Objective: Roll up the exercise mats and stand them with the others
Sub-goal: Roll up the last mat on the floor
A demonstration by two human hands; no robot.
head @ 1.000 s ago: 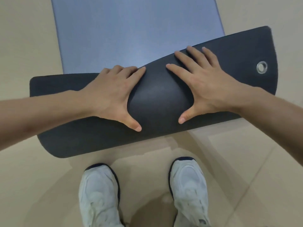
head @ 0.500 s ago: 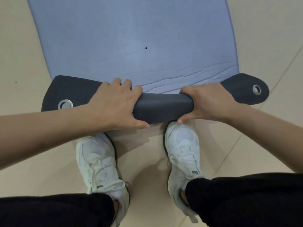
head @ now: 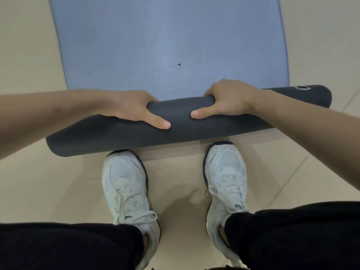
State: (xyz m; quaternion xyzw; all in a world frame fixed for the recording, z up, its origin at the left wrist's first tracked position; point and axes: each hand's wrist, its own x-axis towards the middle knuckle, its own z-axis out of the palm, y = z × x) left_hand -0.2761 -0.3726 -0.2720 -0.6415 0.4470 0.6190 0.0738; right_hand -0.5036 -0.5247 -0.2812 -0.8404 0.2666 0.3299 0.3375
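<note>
Though half-rolled, mat (head: pixel 165 39) on beige tiles (head: pixel 27 61).

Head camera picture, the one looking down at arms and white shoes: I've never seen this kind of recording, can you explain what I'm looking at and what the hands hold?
There is no machine here. A person wears a camera on the head, so you look down past their own arms. A blue exercise mat lies flat on the beige tiled floor, and its near end is curled into a dark grey roll. The left hand and the right hand both grip that roll, fingers over the top, thumbs on the near side. A metal eyelet shows near the roll's right end. Below are white sneakers and black trousers.
</note>
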